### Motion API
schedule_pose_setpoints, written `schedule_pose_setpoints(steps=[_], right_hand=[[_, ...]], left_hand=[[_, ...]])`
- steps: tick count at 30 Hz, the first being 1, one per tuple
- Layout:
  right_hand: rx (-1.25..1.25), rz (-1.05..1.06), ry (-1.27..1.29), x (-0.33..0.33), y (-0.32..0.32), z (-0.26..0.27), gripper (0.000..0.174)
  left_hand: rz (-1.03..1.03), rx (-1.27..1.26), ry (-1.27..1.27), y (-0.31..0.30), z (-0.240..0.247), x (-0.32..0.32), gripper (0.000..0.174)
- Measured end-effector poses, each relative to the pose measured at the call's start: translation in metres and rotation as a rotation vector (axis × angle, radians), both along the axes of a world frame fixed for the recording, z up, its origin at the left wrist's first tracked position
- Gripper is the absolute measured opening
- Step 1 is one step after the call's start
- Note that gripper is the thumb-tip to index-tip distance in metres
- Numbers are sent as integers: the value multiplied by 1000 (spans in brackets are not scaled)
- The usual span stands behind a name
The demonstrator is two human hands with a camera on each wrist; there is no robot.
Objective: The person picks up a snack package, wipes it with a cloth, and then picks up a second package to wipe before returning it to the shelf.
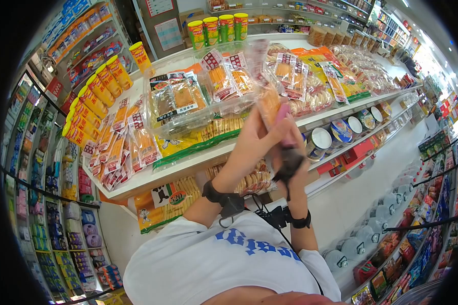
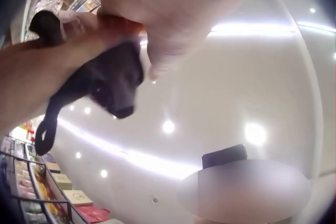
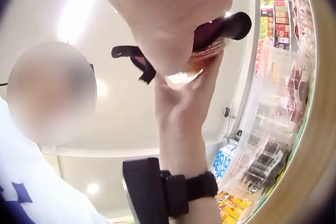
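In the head view my left hand (image 1: 257, 134) grips a clear snack packet (image 1: 268, 104) with orange contents and a red-and-white label, blurred and raised over the shelf front. Right beside it, my right hand (image 1: 299, 152) holds a pink and black object (image 1: 291, 161) with a dangling black loop; I cannot tell its kind. Seen from the left wrist, the black part (image 2: 118, 77) and its loop stick out below the fingers. In the right wrist view part of the packet (image 3: 207, 53) shows between the two hands.
Behind the hands a clear plastic tray (image 1: 188, 122) holds more packets. Loose orange packets (image 1: 119, 152) lie at the left, near a row of yellow cans (image 1: 99, 89). Tubs (image 1: 320, 138) line the lower shelf at right. Large water bottles (image 1: 364, 236) stand on the floor.
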State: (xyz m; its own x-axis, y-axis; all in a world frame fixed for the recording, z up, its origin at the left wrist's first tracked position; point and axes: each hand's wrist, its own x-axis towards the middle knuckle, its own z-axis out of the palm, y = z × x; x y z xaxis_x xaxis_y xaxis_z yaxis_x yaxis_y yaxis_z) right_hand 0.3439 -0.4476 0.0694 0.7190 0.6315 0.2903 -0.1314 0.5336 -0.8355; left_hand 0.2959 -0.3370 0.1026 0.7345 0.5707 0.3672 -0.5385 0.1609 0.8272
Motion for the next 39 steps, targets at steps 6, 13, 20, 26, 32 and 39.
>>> schedule_pose_setpoints(steps=[6,13,20,26,32,39], right_hand=[[-279,-402,-991,1,-1,7,66],[-240,67,-9,14,-17,-3,38],[-263,-617,-813,15,-5,-13,50],[-268,-402,-1078,1,-18,10,60],[-45,-319,-497,3,-38,15,26],[-165,82,-266,-1,-27,14,24]], left_hand=[[-164,-405,18,-5,15,-7,50],[-178,-133,95,17,8,-10,46],[131,142,-23,2,-3,8,58],[-75,-279,-158,11,14,0,57],[-327,-345,-244,37,2,-6,63],[-409,-219,-123,16,7,-11,78]])
